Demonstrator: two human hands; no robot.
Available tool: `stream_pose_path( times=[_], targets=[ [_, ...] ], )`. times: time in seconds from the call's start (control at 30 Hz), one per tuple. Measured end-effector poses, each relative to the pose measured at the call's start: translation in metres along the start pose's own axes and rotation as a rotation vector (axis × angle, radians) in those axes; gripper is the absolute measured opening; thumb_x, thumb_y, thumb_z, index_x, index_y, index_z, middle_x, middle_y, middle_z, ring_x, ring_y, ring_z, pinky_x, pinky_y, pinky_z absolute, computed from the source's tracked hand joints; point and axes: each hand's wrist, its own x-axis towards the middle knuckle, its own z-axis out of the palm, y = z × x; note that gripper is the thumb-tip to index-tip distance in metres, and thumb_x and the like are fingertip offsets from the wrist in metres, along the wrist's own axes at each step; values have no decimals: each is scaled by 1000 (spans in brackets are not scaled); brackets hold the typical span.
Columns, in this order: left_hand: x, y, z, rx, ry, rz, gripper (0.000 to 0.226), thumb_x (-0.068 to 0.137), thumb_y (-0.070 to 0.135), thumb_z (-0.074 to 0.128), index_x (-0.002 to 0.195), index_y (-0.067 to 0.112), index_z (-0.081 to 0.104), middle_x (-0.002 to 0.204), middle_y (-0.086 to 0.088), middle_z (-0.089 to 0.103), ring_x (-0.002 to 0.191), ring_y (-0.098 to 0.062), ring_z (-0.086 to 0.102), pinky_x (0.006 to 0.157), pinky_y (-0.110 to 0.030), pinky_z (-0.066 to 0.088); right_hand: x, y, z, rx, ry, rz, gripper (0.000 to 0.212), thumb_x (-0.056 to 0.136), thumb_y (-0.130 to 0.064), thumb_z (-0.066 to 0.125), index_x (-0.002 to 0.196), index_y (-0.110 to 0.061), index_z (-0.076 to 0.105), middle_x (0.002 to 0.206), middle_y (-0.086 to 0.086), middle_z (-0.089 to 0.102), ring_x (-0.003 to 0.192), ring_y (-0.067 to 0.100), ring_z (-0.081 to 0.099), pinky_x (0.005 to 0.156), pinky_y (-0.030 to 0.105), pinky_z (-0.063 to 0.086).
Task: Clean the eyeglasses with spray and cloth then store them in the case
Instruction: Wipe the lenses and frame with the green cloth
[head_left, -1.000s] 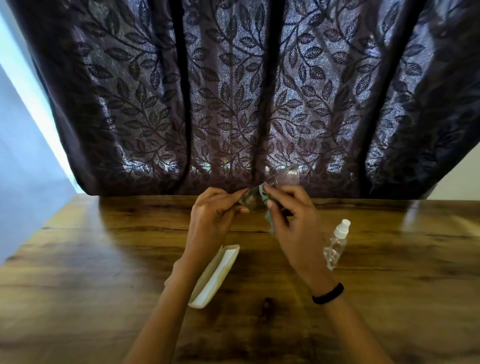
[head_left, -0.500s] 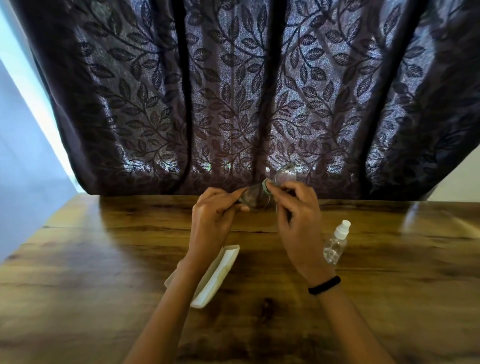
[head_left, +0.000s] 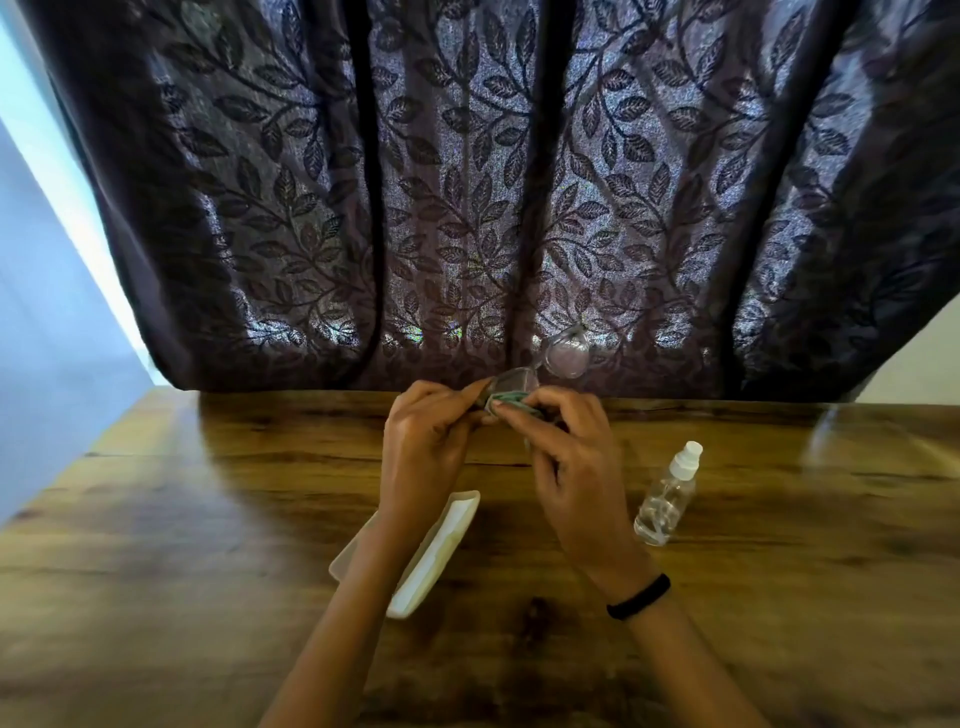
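**Wiping My Glasses With the Green Cloth**

My eyeglasses (head_left: 524, 380) are up in the air between my two hands, over the far part of the wooden table (head_left: 208, 519). They are tilted. One lens sticks up and to the right, in front of the curtain (head_left: 467, 182). The other lens is lower, right at my fingertips.

The small green cloth (head_left: 511, 399) is bunched up against that lower lens. My right hand (head_left: 571, 457) pinches the cloth, with my thumb and fingers curled round it, and the cloth touches the glass. My left hand (head_left: 426, 447) pinches the left end of the eyeglasses with curled fingers and holds them up. My two hands are very close, almost touching.

Near me, under my left wrist, the white glasses case (head_left: 439, 545) lies on the table. It looks open, and it lies at a slant. My arm hides part of it.

The clear spray bottle (head_left: 667, 499) with a white top stands on the table, just to the right of my right hand. My hand is not touching it.

I have a black band (head_left: 639, 596) on my right wrist.

The curtain is dark with a leaf pattern. It hangs behind the far edge of the table. On the left there is a pale wall (head_left: 47, 312) with a bright strip of light next to the curtain.
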Motion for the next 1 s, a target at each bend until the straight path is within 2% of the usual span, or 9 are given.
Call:
stream_pose_path(
  times=[0.13,0.23,0.47,0.6,0.67,0.73,0.87,0.93,1.0],
  targets=[
    [-1,2,3,-13,32,-152,25,75,-1,71,98,9,71,66,7,58,67,-9,51,58,-9,40,2,12,0,61,56,101,38,82,9,58,114,-10,64,98,12,60,90,25,53,77,15,36],
    [-4,6,5,8,4,-200,26,78,2,69,102,11,71,66,-1,63,69,-10,50,59,-8,37,2,11,4,113,49,118,39,85,7,56,119,-11,60,99,12,57,89,24,54,75,25,46],
    [-7,14,8,22,12,-171,18,80,5,66,96,10,72,73,-5,70,74,-22,59,59,-38,52,10,0,6,37,-78,-3,41,87,-1,43,123,-12,58,106,10,57,98,14,41,83,10,32],
    [-10,20,11,25,56,-168,24,78,7,67,101,11,70,78,9,67,76,-5,53,65,-8,42,22,11,3,12,-60,95,40,87,3,50,122,-14,59,106,12,57,98,23,47,78,17,35],
    [-11,22,13,30,79,-186,26,76,4,68,102,10,70,78,15,61,76,1,48,67,-1,36,23,17,1,37,-59,143,37,89,1,51,122,-13,59,105,12,56,96,25,49,78,24,39],
    [-11,23,15,24,114,-201,26,76,3,69,101,9,70,77,13,62,74,-2,50,66,-5,39,18,17,-1,46,-39,142,35,89,1,52,121,-11,59,103,11,56,93,23,50,77,24,42],
    [-13,22,19,29,177,-233,24,76,7,65,100,6,70,72,-5,70,66,-24,57,60,-33,45,4,7,-2,185,-3,116,35,88,1,49,118,-13,61,99,5,53,91,20,53,78,19,43],
    [-16,24,21,24,199,-264,25,77,8,64,101,8,70,70,-4,69,64,-24,56,58,-35,45,0,2,-3,264,-6,112,37,87,0,47,117,-16,62,99,-1,49,93,18,53,79,21,47],
    [-19,28,23,-17,210,-289,26,78,10,65,104,10,69,68,-1,68,63,-20,54,58,-25,44,-1,0,-5,283,-3,113,38,86,0,46,115,-17,64,100,-3,48,95,18,53,80,21,48]
  ],
)
